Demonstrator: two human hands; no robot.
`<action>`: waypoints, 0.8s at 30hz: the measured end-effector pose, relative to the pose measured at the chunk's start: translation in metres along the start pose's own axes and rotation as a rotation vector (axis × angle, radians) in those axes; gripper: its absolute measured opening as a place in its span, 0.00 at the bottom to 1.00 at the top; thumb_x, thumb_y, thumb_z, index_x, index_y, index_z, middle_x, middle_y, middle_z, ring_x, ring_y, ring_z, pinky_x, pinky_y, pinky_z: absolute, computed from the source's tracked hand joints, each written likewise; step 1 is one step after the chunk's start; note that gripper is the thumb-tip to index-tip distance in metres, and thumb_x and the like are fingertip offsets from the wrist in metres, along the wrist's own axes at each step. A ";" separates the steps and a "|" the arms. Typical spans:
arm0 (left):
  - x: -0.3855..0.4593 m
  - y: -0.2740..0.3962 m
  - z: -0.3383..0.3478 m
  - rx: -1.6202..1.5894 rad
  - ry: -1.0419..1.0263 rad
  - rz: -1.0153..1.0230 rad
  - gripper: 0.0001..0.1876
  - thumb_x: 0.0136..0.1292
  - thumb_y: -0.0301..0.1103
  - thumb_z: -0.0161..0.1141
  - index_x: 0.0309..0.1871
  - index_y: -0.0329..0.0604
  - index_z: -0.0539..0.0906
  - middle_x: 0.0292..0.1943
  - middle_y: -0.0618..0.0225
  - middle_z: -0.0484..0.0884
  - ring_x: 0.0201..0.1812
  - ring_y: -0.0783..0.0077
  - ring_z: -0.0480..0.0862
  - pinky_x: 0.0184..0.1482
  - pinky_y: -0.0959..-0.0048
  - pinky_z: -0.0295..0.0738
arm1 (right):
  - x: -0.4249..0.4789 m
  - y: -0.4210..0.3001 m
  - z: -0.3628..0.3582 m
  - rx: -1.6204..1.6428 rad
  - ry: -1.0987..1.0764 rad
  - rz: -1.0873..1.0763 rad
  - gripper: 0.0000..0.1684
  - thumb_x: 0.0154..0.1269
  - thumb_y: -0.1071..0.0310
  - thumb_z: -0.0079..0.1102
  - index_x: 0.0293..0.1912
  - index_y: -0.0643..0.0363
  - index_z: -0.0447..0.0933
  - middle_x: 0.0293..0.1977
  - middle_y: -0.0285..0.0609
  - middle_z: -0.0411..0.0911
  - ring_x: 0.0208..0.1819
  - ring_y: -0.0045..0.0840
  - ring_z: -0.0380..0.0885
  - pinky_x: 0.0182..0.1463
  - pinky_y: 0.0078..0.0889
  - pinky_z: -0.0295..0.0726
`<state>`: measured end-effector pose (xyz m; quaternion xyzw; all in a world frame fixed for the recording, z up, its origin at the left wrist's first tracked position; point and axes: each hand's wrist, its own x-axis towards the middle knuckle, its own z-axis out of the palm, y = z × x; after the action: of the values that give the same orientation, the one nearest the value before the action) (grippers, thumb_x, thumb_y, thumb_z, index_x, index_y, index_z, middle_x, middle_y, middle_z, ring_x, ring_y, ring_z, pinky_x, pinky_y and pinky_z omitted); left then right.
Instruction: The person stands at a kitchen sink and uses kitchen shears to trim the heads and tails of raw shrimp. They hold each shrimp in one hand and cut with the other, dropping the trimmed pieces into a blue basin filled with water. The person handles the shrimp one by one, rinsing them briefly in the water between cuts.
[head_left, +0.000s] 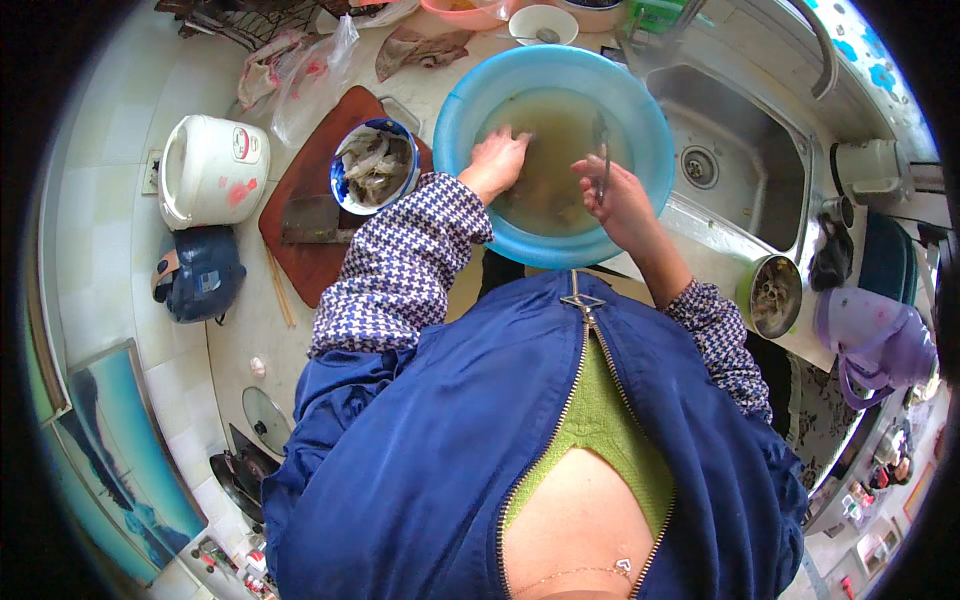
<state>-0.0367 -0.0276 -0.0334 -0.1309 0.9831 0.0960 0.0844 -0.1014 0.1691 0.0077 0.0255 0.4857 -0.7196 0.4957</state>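
A light-blue plastic basin (459, 112) of murky brownish water (559, 120) stands before me. My left hand (501, 159) reaches over its near left side, fingertips at or under the water. Whether those fingers hold anything is hidden. Over the right half of the basin, my right hand (616, 191) grips a slim dark metal tool (606, 169), apparently scissors, with its blurred end pointing away from me. Left of the basin, a blue-and-white bowl (337, 184) holds several greyish shrimp (375, 165). It rests on a reddish-brown cutting board (304, 262), beside a cleaver (309, 219).
A steel sink (731, 97) adjoins the basin on the right. A metal pot (776, 296) with scraps stands near my right forearm. Chopsticks (281, 289) lie left of the board, near a white rice cooker (214, 172). Beyond the basin is a white bowl (543, 19).
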 end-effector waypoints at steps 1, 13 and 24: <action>0.006 0.002 -0.001 -0.037 -0.130 -0.007 0.26 0.46 0.28 0.61 0.53 0.45 0.72 0.49 0.54 0.74 0.45 0.54 0.77 0.47 0.64 0.72 | 0.000 0.001 0.000 0.001 0.001 -0.015 0.14 0.61 0.59 0.54 0.37 0.60 0.73 0.21 0.31 0.68 0.17 0.14 0.67 0.18 0.14 0.63; -0.008 0.018 0.016 -0.180 -0.287 0.161 0.26 0.41 0.34 0.65 0.47 0.39 0.71 0.40 0.54 0.78 0.44 0.54 0.77 0.44 0.61 0.72 | 0.004 0.003 -0.002 -0.004 0.006 0.026 0.12 0.61 0.61 0.51 0.36 0.60 0.73 0.21 0.31 0.68 0.18 0.14 0.67 0.19 0.14 0.64; -0.017 0.012 0.004 -0.493 -0.572 0.273 0.19 0.48 0.26 0.60 0.47 0.40 0.74 0.37 0.62 0.78 0.38 0.67 0.79 0.40 0.71 0.73 | 0.002 0.005 -0.008 0.002 0.029 -0.009 0.10 0.60 0.64 0.52 0.35 0.61 0.73 0.20 0.31 0.68 0.16 0.14 0.66 0.18 0.14 0.63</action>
<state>-0.0234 -0.0112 -0.0315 0.0167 0.8758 0.3718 0.3072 -0.1026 0.1732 -0.0009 0.0345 0.4921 -0.7219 0.4853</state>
